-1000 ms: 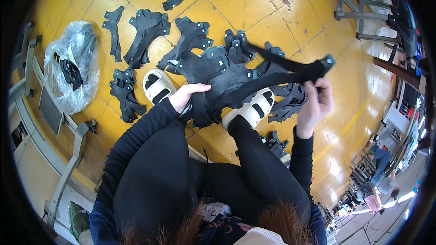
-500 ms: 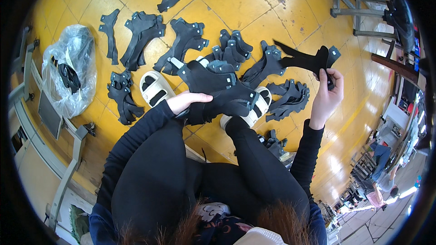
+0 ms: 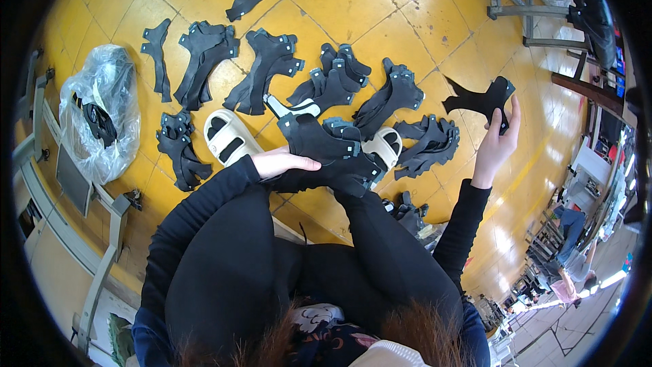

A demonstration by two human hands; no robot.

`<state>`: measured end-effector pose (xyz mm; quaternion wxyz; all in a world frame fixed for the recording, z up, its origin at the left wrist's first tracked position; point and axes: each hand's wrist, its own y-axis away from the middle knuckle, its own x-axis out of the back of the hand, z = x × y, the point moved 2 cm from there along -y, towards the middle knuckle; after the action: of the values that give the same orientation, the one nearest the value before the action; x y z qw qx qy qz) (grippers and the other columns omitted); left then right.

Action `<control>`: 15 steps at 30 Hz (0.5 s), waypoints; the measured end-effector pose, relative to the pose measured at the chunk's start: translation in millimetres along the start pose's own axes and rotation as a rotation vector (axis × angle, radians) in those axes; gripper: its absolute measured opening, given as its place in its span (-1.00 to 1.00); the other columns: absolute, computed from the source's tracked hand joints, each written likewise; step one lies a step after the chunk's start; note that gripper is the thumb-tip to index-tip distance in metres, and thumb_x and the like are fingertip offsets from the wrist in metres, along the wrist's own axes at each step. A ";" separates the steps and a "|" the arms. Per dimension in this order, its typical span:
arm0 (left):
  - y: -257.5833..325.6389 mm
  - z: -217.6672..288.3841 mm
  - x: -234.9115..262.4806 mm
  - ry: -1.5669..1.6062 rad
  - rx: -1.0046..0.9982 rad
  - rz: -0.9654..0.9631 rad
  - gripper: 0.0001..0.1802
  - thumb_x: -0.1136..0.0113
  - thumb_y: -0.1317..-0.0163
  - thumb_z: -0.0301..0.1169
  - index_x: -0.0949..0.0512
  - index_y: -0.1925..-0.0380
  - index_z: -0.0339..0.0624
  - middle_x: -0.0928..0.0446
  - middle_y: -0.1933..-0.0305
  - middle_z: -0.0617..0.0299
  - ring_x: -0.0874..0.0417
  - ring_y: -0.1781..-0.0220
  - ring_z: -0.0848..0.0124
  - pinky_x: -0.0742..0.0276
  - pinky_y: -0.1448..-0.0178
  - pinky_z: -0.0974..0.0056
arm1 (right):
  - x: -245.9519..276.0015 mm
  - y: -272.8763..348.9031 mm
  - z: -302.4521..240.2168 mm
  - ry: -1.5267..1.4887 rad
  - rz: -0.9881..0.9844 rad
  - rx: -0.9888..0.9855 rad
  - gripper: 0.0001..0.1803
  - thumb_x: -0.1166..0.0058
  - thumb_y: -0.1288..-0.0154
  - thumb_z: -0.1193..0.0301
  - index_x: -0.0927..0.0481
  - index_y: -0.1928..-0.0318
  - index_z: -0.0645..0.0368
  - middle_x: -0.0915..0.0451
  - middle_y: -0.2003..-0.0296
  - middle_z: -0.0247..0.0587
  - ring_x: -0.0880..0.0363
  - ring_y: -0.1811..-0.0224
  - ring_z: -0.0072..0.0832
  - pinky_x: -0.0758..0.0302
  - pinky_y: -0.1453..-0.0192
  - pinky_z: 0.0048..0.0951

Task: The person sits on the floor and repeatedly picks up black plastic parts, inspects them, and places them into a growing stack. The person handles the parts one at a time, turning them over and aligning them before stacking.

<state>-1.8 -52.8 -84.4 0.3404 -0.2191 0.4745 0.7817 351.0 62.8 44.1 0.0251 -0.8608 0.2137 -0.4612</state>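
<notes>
My left hand [image 3: 288,162] is closed on a stack of black fabric pieces [image 3: 324,141] above my knees, thumb on top and fingers hidden beneath. These cut pieces are branched, with small grey tabs at their ends. Off to the right, my right hand [image 3: 498,143] pinches a single black fabric piece [image 3: 475,100] by one end, raised over the floor. Just beyond the stack shows a white-edged strip [image 3: 293,106]; whether it belongs to the stack I cannot tell.
Piles of similar black pieces [image 3: 263,68] lie in rows on the yellow tiled floor [image 3: 367,0]. My cream sandals [image 3: 231,137] stand among them. A clear plastic bag [image 3: 102,112] with black contents sits left, beside a metal frame [image 3: 112,231]. Metal stands [image 3: 530,12] are at far right.
My right hand has moved a little right, and its piece has turned and come away from the pile behind it. The stack in my left hand has shifted slightly toward me.
</notes>
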 end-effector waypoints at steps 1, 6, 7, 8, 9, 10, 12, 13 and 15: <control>0.5 1.4 0.1 -0.004 0.006 -0.007 -0.56 -0.19 -0.24 -0.28 -0.48 -0.05 -0.30 -0.52 -0.08 0.22 -0.47 -0.11 0.41 -0.29 -0.26 0.34 | 1.1 -0.6 4.1 0.012 -0.002 -0.019 -0.60 -0.01 -0.34 0.53 -0.43 -0.19 0.13 -0.57 0.25 -0.25 -0.44 0.38 -0.64 -0.39 0.30 -0.61; 0.6 7.1 -0.5 0.030 -0.036 -0.066 -0.55 -0.17 -0.25 -0.27 -0.47 -0.07 -0.30 -0.50 -0.11 0.22 -0.46 -0.12 0.41 -0.27 -0.27 0.33 | 3.9 -1.9 17.2 0.036 -0.166 -0.013 -0.60 0.02 -0.34 0.55 -0.44 -0.19 0.13 -0.57 0.25 -0.23 -0.44 0.37 -0.65 -0.41 0.29 -0.60; 0.4 5.8 0.1 0.032 -0.031 -0.055 -0.56 -0.17 -0.25 -0.27 -0.47 -0.07 -0.30 -0.50 -0.11 0.22 -0.45 -0.13 0.42 -0.27 -0.28 0.33 | 0.1 -1.0 17.8 0.019 -0.200 -0.007 -0.60 0.02 -0.34 0.55 -0.44 -0.19 0.13 -0.56 0.24 -0.22 -0.45 0.37 -0.65 -0.42 0.29 -0.60; -0.6 3.3 0.6 0.034 -0.026 -0.044 -0.56 -0.17 -0.25 -0.28 -0.47 -0.07 -0.30 -0.50 -0.11 0.22 -0.45 -0.13 0.42 -0.26 -0.28 0.34 | -4.5 0.0 17.9 -0.020 -0.219 -0.025 -0.60 0.03 -0.34 0.56 -0.43 -0.19 0.16 -0.56 0.24 -0.21 -0.47 0.35 -0.65 -0.45 0.27 -0.60; -1.1 1.8 1.2 0.036 -0.021 -0.033 -0.56 -0.17 -0.25 -0.28 -0.47 -0.07 -0.30 -0.50 -0.12 0.22 -0.45 -0.14 0.42 -0.26 -0.28 0.34 | -9.4 0.8 17.1 -0.060 -0.239 -0.043 -0.60 0.03 -0.35 0.56 -0.43 -0.19 0.18 -0.57 0.23 -0.21 -0.48 0.33 -0.65 -0.47 0.25 -0.59; -2.3 2.0 0.6 0.043 -0.021 -0.039 -0.53 -0.18 -0.24 -0.25 -0.46 -0.08 -0.31 -0.50 -0.11 0.21 -0.45 -0.13 0.43 -0.27 -0.27 0.35 | -13.0 0.8 16.2 -0.096 -0.257 -0.059 -0.60 0.04 -0.35 0.57 -0.42 -0.19 0.20 -0.57 0.22 -0.20 -0.49 0.31 -0.65 -0.49 0.23 -0.59; -3.0 2.2 0.9 0.058 -0.019 -0.052 -0.47 -0.19 -0.23 -0.20 -0.43 -0.09 -0.34 -0.50 -0.09 0.20 -0.46 -0.10 0.44 -0.29 -0.24 0.38 | -30.3 -2.6 12.0 -0.293 -0.355 -0.108 -0.61 0.04 -0.35 0.57 -0.40 -0.19 0.27 -0.57 0.17 -0.18 -0.53 0.24 -0.62 -0.52 0.16 -0.58; -2.8 -3.4 4.1 0.074 0.023 -0.035 -0.46 -0.19 -0.23 -0.19 -0.43 -0.09 -0.34 -0.49 -0.09 0.20 -0.46 -0.10 0.45 -0.30 -0.23 0.38 | -41.5 -4.5 8.0 -0.391 -0.407 -0.133 -0.61 0.04 -0.35 0.58 -0.40 -0.19 0.30 -0.57 0.14 -0.17 -0.55 0.20 -0.61 -0.54 0.12 -0.58; -1.8 -13.6 12.1 0.103 0.106 -0.001 -0.45 -0.20 -0.22 -0.18 -0.43 -0.10 -0.34 -0.49 -0.09 0.19 -0.46 -0.09 0.47 -0.32 -0.22 0.37 | -63.9 -10.1 -17.1 -0.410 -0.554 -0.169 -0.59 0.02 -0.35 0.54 -0.37 -0.19 0.36 -0.48 -0.08 -0.11 -0.48 -0.05 -0.51 -0.52 -0.01 -0.54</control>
<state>-8.3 -60.3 -99.7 0.3271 -0.2408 0.5319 0.7430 309.9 99.6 6.3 -0.1298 -0.9597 0.0002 -0.2491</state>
